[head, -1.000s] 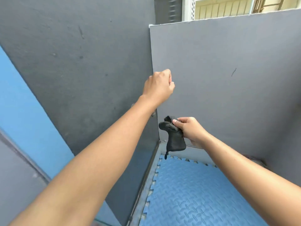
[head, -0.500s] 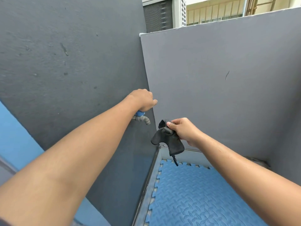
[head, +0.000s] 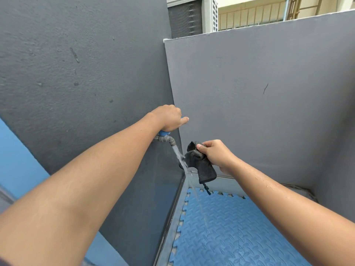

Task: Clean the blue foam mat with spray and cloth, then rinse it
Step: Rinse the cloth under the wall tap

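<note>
While water is running from the tap, we are gripping its blue handle with the left hand; right hand is pinching the black cloth under the stream. Blue foam mat lying at 5 o'clock; rinsing apparently just starting.

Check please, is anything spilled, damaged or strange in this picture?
Nothing stands out. Water runs from the tap that the left hand grips, past the dark cloth in the right hand, onto the blue foam mat; that fits rinsing. The grey wall bears only a small dark mark.
</note>
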Demonstrator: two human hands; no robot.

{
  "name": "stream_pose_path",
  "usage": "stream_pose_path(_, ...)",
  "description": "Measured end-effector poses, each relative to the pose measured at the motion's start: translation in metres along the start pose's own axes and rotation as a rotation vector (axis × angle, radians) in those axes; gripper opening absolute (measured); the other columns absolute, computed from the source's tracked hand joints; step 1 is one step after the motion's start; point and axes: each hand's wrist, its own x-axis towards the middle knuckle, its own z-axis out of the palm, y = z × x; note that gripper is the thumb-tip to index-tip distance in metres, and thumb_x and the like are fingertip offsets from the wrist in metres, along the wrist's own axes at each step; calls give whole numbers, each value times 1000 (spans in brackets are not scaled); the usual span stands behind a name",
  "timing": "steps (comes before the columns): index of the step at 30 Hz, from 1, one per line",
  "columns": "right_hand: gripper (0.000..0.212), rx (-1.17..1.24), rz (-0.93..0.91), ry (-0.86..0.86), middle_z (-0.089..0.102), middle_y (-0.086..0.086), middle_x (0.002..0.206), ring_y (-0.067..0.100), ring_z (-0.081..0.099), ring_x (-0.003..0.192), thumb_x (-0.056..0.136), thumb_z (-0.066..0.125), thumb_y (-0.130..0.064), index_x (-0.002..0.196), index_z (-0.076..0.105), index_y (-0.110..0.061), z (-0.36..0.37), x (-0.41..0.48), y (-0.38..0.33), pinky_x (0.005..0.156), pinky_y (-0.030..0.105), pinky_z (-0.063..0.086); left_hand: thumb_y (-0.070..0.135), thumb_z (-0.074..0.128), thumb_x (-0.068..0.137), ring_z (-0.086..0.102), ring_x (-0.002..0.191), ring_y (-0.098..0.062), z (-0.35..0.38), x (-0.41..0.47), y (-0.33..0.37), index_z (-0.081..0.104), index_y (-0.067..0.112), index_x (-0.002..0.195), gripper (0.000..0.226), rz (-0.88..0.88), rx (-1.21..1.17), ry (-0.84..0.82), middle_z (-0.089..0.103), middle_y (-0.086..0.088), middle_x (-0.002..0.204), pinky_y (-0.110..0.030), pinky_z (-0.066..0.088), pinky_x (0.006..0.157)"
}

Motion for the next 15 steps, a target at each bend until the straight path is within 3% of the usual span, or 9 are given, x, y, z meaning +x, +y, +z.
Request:
stream_pose_path(7,37,-17,-5,5,74,23,97,28,69,77,99,59,-36,94,73,-2,4,2,-7,88,54,56,47,34,108,45,60,-19,0,0,0,44,8,60,63,13,4,0,49,-7,66,-36,38,67)
stream_pose_path(15,35,-20,-2,7,74,22,98,23,65,76,100,59,-33,95,74,-2,11,0,-10,87,50,57,50,34,107,46,60,-20,1,0,-1,42,8,60,64,-4,-31,10,50,-8,66,-36,37,66)
